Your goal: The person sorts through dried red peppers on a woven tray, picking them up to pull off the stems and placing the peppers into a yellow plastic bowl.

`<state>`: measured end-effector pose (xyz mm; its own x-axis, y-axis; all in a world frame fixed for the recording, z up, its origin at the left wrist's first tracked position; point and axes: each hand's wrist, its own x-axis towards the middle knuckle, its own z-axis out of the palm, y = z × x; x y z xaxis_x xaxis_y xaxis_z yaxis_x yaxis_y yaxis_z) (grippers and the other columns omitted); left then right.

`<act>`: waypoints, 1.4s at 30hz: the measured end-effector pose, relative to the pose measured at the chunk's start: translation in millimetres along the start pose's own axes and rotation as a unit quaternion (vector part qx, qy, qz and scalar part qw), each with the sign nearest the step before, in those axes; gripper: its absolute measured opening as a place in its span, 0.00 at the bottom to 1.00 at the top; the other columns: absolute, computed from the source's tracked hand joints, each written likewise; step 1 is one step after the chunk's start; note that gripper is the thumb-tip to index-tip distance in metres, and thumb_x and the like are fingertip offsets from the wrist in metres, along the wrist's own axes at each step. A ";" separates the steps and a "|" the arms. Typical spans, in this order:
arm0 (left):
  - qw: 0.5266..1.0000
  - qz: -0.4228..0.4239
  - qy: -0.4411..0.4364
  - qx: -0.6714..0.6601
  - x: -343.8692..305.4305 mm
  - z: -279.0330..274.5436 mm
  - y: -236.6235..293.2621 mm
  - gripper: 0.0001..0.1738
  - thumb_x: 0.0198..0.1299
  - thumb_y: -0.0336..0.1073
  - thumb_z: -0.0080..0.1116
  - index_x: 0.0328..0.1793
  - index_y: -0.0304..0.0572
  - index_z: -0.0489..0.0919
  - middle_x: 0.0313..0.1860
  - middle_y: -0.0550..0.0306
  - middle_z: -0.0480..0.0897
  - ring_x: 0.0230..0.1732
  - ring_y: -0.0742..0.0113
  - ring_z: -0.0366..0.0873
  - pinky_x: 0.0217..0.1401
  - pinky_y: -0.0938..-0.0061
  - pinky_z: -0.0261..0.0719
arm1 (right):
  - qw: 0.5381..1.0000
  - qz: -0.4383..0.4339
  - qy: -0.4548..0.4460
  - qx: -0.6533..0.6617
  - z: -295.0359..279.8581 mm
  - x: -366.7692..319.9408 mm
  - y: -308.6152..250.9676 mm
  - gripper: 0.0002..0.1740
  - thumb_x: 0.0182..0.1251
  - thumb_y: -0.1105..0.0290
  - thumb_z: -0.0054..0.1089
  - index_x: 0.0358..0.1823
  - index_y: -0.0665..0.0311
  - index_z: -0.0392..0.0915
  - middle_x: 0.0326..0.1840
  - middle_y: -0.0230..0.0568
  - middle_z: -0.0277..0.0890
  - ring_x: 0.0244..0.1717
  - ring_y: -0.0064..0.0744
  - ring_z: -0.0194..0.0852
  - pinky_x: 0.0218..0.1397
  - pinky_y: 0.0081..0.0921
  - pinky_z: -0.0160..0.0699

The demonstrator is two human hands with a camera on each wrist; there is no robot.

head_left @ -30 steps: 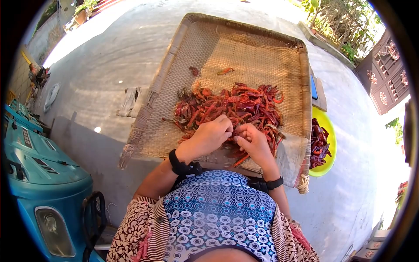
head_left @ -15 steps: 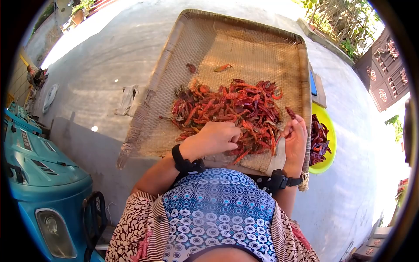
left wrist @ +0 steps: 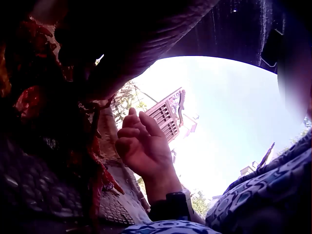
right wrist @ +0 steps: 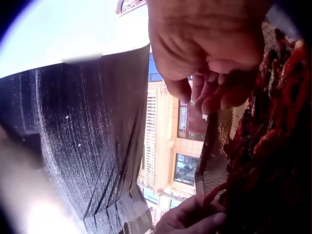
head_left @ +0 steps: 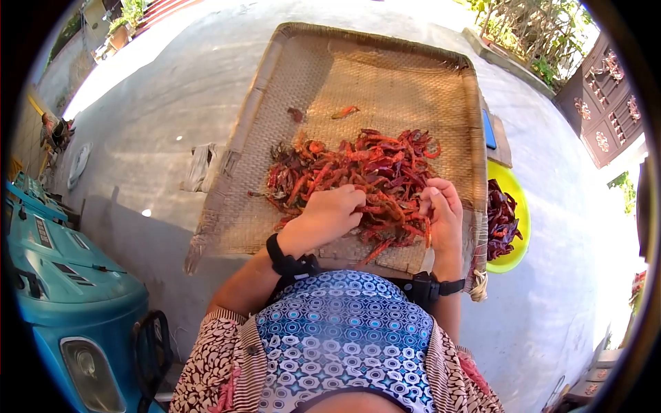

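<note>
Chillies [head_left: 375,165]: red pile, some duller and brownish; lying in the near half of the woven tray [head_left: 392,79]; lone chilli [head_left: 345,111] and dark piece [head_left: 295,114] sit farther off, apart from the pile

Left hand [head_left: 327,215]: at the pile's near side; fingers bent inward, tips hidden in head view; right wrist view shows a thin reddish strip by thumb and finger; can't tell if it is gripped

Right hand [head_left: 444,217]: at the pile's right edge, palm side turned left; fingers loosely bent, grip slack and empty as seen from left wrist; well clear of the basin

Basin [head_left: 521,199]: yellow-green, just right of the tray; holds darker red chillies [head_left: 502,224]

Tray right side: blue flat object [head_left: 489,131] on a board [head_left: 501,148], farther than the basin

Wrists: black strapped device on each, left [head_left: 290,261] and right [head_left: 425,288]; patterned sleeves, blue patterned garment [head_left: 344,310] at the tray's near edge

Left side: teal vehicle [head_left: 69,241] with headlight [head_left: 86,365], near; grey cloth [head_left: 201,167] by the tray's left rim

Far right: brown gate [head_left: 602,100]; plants [head_left: 537,41] beyond the tray corner
</note>
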<state>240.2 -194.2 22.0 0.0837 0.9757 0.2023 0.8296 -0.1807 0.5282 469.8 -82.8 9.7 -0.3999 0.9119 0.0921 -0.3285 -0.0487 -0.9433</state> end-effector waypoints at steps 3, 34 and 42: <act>0.996 -0.086 0.011 -0.010 6.7 -20.8 -8.4 0.09 0.59 0.36 0.62 0.42 0.43 0.76 0.35 0.55 0.78 0.38 0.57 0.79 0.37 0.62 0.76 | 0.984 0.045 -0.041 -0.167 23.0 9.6 -8.2 0.12 0.70 0.69 0.59 0.51 0.64 0.76 0.37 0.35 0.79 0.35 0.23 0.76 0.39 0.21 0.74; 0.997 -0.053 0.033 -0.043 63.4 -3.0 -31.6 0.14 0.63 0.35 0.62 0.52 0.40 0.78 0.45 0.53 0.73 0.42 0.55 0.77 0.45 0.63 0.78 | 0.985 -0.027 0.156 0.064 -22.8 38.3 -14.1 0.05 0.71 0.70 0.60 0.45 0.59 0.75 0.35 0.32 0.78 0.24 0.19 0.72 0.28 0.19 0.70; 0.997 -0.042 0.052 -0.028 65.0 4.8 -27.9 0.10 0.65 0.38 0.59 0.46 0.40 0.78 0.42 0.52 0.74 0.40 0.52 0.78 0.42 0.60 0.77 | 0.984 -0.008 0.143 0.105 -35.2 25.3 -18.7 0.13 0.74 0.64 0.56 0.54 0.61 0.75 0.37 0.29 0.78 0.31 0.18 0.69 0.34 0.19 0.70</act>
<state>225.2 -125.2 16.5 -0.0451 0.9700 0.2390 0.7985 -0.1088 0.5921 496.0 -44.5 18.4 -0.1463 0.9891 -0.0144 -0.5154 -0.0886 -0.8524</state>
